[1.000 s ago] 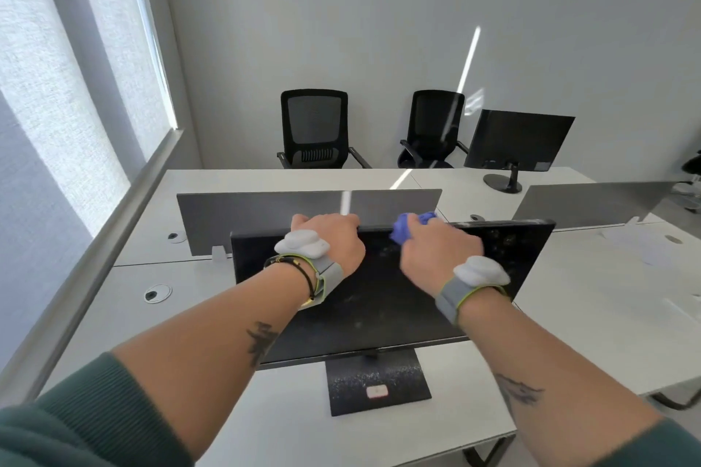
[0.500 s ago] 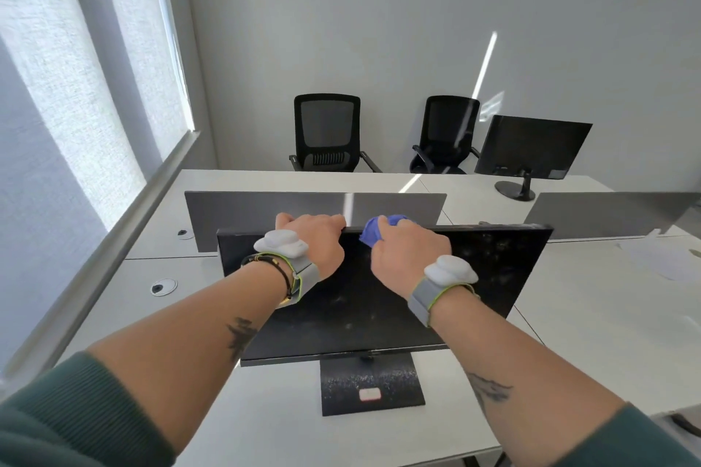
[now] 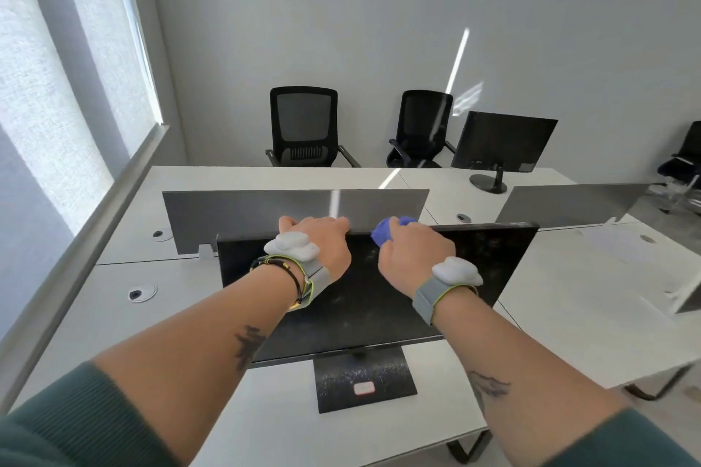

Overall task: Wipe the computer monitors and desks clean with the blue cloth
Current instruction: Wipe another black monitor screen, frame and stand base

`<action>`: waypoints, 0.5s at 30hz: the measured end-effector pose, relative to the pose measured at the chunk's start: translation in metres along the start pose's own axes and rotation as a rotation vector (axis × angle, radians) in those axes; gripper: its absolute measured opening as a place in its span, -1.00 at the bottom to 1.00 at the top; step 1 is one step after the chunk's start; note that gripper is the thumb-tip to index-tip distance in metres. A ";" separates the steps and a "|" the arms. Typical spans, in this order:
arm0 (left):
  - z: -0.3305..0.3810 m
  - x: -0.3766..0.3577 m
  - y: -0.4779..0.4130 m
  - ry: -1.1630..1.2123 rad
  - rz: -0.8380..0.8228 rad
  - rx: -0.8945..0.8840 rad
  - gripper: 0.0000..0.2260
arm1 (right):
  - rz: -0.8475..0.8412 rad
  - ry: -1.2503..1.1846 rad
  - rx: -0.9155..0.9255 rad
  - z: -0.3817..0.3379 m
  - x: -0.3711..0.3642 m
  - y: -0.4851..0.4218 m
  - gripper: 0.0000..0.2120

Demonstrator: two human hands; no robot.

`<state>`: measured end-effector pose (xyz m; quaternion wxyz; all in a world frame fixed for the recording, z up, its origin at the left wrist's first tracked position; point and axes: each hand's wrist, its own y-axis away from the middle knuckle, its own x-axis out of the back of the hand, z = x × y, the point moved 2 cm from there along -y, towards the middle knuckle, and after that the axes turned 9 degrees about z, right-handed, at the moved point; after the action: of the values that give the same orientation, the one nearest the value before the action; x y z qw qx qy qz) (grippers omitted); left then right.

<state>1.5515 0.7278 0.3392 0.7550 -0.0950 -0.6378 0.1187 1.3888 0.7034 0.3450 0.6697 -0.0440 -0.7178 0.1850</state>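
While the left hand point(image 3: 322, 244) is hooked over the top edge of the monitor point(image 3: 364, 299), fingers curled down behind it and out of sight, I read it as the brace for this step: it grips the panel and steadies it. That is the hold I want. The screen stands on a thin neck over a flat base point(image 3: 364, 379) below and between the wrists, and I expect it to rock or tip back if it is pushed unbraced.

Just right of the left hand, close beside it, the blue cloth point(image 3: 383, 233) sits bunched on that same top edge. It pokes out ahead of the right hand point(image 3: 415, 254), which is closed around it. The back of the hand hides the fingertips, so I cannot tell how they lie.

From here I would draw the cloth rightward along the edge, away from the bracing hand and toward the far corner. The pressure should be light and downward rather than forward, since the grey divider point(image 3: 235, 216) stands right behind both hands.

Below and to the right of the right hand the screen face shows pale specks and smears. For that I would open the cloth out flat, because a wad only touches a narrow strip, and work in overlapping passes.

Further right of the right hand lies the bare desk point(image 3: 591, 299). Beyond it, on the far side, stands a second monitor point(image 3: 500, 140), and I judge both not yet wiped.
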 end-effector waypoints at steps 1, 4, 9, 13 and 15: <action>-0.002 0.001 0.001 -0.007 0.016 0.002 -0.81 | 0.010 -0.017 0.037 -0.017 -0.002 0.003 -0.52; -0.004 0.002 0.002 0.006 0.008 0.002 -0.80 | -0.004 -0.013 0.094 -0.029 -0.002 0.004 -0.49; 0.002 0.002 0.004 -0.005 0.060 0.034 -0.75 | -0.037 -0.023 -0.005 0.057 0.017 -0.006 -0.66; 0.009 -0.005 -0.003 -0.054 0.064 0.064 -0.76 | -0.054 0.020 -0.187 0.163 0.028 -0.025 -0.69; 0.014 -0.007 -0.009 -0.078 0.054 0.097 -0.78 | -0.061 0.006 -0.207 0.183 0.027 -0.032 -0.77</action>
<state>1.5371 0.7173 0.3377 0.7297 -0.0706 -0.6576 0.1736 1.2128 0.6440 0.3746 0.6690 -0.0918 -0.7321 0.0891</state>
